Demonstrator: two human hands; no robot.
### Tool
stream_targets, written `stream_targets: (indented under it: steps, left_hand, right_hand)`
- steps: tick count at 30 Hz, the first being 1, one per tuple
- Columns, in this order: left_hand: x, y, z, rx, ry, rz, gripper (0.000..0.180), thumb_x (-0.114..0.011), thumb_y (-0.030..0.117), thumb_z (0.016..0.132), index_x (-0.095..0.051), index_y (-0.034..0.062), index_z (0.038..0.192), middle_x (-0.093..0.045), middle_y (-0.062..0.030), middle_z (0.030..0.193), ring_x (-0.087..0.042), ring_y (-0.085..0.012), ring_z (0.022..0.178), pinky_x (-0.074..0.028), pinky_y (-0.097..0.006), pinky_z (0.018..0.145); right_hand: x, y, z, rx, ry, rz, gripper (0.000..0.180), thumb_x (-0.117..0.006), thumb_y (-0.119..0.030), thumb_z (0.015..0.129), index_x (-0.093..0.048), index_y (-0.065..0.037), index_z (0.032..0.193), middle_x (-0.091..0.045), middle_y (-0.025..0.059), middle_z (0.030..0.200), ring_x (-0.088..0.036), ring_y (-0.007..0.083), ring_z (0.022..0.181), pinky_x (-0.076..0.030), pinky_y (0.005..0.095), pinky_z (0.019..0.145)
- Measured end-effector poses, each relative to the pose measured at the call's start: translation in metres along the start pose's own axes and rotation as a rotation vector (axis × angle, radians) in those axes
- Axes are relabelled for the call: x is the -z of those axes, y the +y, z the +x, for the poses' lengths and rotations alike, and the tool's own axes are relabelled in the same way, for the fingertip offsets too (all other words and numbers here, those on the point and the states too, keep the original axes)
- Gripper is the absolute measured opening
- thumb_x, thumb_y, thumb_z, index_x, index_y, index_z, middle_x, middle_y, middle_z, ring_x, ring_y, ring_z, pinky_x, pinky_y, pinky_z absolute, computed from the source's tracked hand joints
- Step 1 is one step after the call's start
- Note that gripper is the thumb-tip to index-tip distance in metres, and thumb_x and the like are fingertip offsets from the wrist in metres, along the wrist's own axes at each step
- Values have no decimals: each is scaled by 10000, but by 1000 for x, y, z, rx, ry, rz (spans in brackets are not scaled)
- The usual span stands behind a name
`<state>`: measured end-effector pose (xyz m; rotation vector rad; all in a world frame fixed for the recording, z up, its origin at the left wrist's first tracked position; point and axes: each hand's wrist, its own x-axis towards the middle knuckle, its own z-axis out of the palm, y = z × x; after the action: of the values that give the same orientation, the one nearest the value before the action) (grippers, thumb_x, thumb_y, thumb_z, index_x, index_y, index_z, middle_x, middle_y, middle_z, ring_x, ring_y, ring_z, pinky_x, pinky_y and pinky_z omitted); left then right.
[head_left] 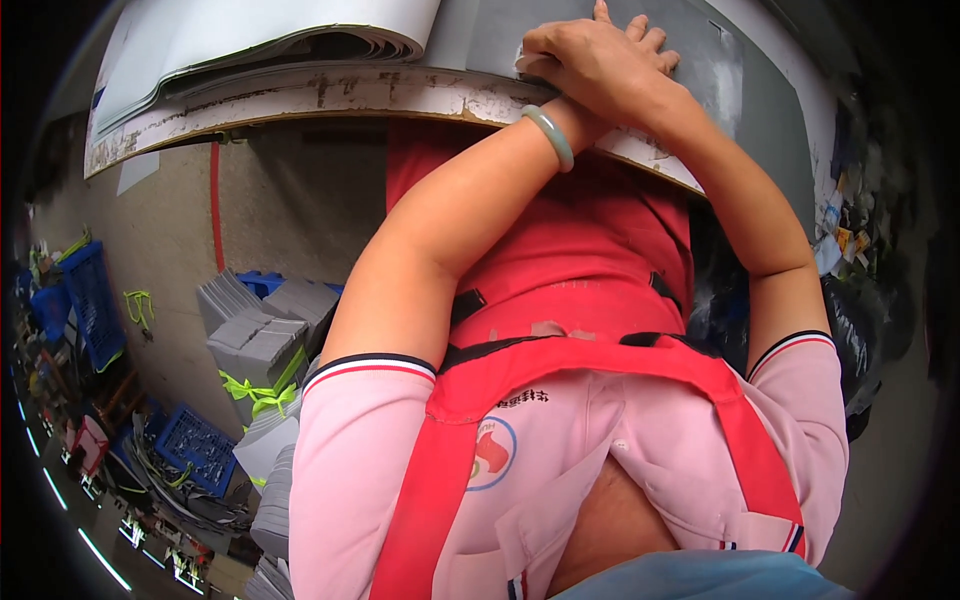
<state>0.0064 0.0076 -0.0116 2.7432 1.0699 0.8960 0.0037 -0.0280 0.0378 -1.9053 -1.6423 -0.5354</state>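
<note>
Forearms cross over the counter, the right passing above the left wrist, where a pale green bangle sits. Left hand: fingers spread on the grey sheet, nothing visible in them; palm hidden under the other hand. Right hand: bent over, fingers partly curled toward the left; a pale patch shows at its fingertips, but cannot tell whether anything is held.

Position of sheet: flat on the counter, under and around both hands, reaching past them to the right. The spread fingers probably keep it flat and steady. To the left, pale sheets lie folded over, rounded bend toward the hands; likely put there to leave working room while staying within reach.

Containers: two blue crates on the floor at left, an upper crate and a lower crate; contents not clear. Grey strips lie in a tangle beside the lower one. Grey bundles are bound with yellow-green ties, presumably to keep pieces together. Black bag at right; contents cannot be seen.
</note>
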Motion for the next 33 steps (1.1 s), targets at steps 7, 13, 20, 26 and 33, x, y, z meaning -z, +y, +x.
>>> stream_targets:
  steps: [7,13,20,26,33]
  left_hand:
    - [19,13,12,55,-70,-123,260,-589,215,943,-682,74,1142,-616,-147,1219,-527,-328,1309,-255,-727,1138]
    - [21,1,5,74,-29,-160,210,-587,202,930,-669,64,1067,-612,-152,1178,-528,-342,1304,-260,-733,1133]
    - [24,1,3,80,8,-214,178,-584,199,953,-662,76,1056,-607,-144,1167,-531,-339,1283,-288,-714,1132]
    - [26,1,4,78,28,-226,162,-585,190,955,-656,74,1042,-610,-135,1177,-537,-329,1260,-305,-715,1122]
    - [34,1,-2,87,67,-217,192,-581,179,960,-684,73,1083,-629,-140,1138,-586,-325,1192,-404,-600,1095]
  right_hand:
    - [9,178,67,-244,-553,697,277,-696,-288,994,-726,-30,1093,-687,-31,938,-588,60,855,-475,233,804]
    - [7,270,46,-495,-480,402,294,-717,-321,951,-749,-38,1026,-728,3,900,-654,97,827,-501,245,759]
    - [2,276,56,-521,-532,491,294,-752,-260,954,-700,-22,1118,-698,40,1020,-681,147,921,-549,262,865]
    - [-1,301,53,-874,-368,1101,296,-764,-252,949,-673,-39,1132,-701,43,1092,-694,156,953,-555,275,934]
    - [14,291,63,-721,-730,1264,319,-732,-288,971,-666,-79,1202,-698,13,1131,-631,122,1118,-509,284,1010]
